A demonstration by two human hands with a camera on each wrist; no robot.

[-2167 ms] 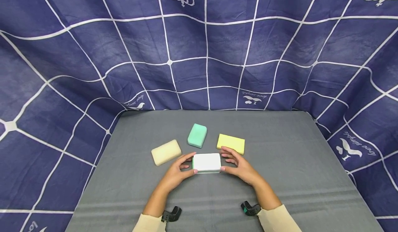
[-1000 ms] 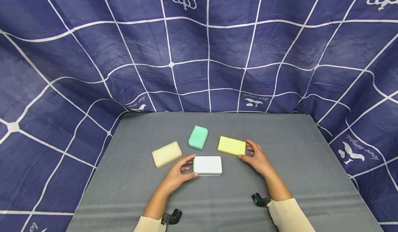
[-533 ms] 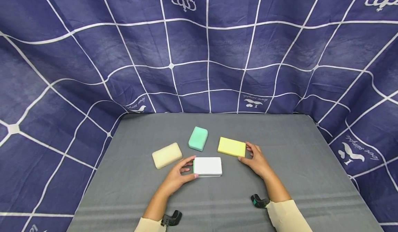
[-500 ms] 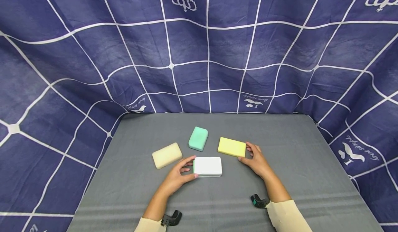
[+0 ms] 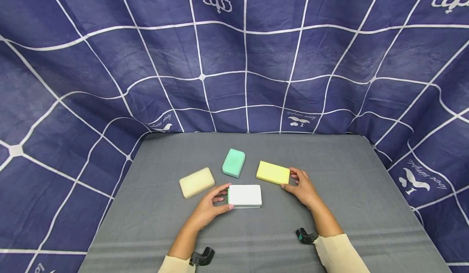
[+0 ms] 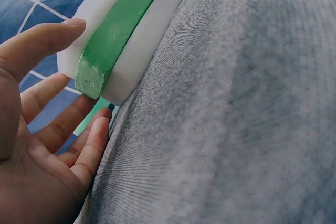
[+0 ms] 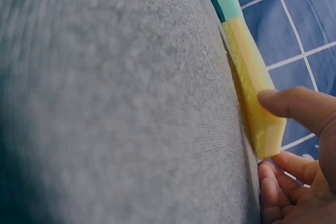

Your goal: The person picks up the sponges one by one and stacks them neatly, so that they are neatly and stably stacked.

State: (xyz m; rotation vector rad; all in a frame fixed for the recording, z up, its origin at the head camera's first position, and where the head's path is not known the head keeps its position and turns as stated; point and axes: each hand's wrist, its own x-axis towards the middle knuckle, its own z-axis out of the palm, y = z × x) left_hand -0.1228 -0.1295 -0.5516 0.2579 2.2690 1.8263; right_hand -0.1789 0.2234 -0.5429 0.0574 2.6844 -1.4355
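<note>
A layered stack (image 5: 244,195) with white blocks above and below a green slab (image 6: 121,30) lies at the table's middle. My left hand (image 5: 207,208) spans its left end, thumb at the near corner and fingers at the far corner. To the right and further back lies a flat yellow sponge (image 5: 272,172). My right hand (image 5: 304,187) holds the sponge's right end. In the right wrist view the thumb lies against the yellow sponge (image 7: 249,77) and fingers reach behind its end. The fingers' far contact is partly hidden.
A mint-green sponge (image 5: 233,163) lies behind the stack. A cream sponge (image 5: 197,182) lies to the left, close to my left fingers. Grey cloth covers the table (image 5: 256,240). A blue curtain (image 5: 271,53) with white lines surrounds its back and sides.
My right hand has left the stack's right end and moved right and back to the yellow sponge. Over the last second both hands stay nearly still. The left hand remains at the stack.
</note>
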